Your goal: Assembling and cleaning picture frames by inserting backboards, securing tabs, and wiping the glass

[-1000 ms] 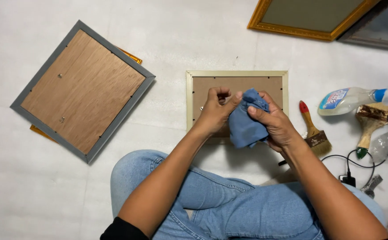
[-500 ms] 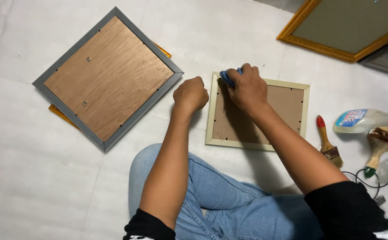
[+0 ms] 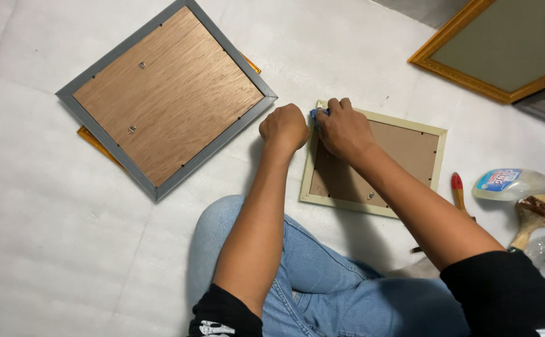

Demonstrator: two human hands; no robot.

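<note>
A small cream picture frame [image 3: 436, 156] lies face down on the white floor, its brown backing up. My right hand [image 3: 342, 128] presses a blue cloth [image 3: 318, 113] onto the frame's top-left corner; only a bit of the cloth shows under the fingers. My left hand [image 3: 283, 128] is a closed fist resting at the frame's left edge, and I cannot see anything in it.
A larger grey frame [image 3: 166, 93] with wooden backing lies face down at the upper left, over an orange frame [image 3: 91, 140]. A gold frame [image 3: 466, 72] is at the top right. A red-handled brush [image 3: 458, 190], a spray bottle [image 3: 516, 184] and another brush [image 3: 531, 218] lie at the right.
A second ago both hands held the bunched cloth above the frame. My right hand has since brought it down to the frame's top-left corner, and my left hand let go and closed.
</note>
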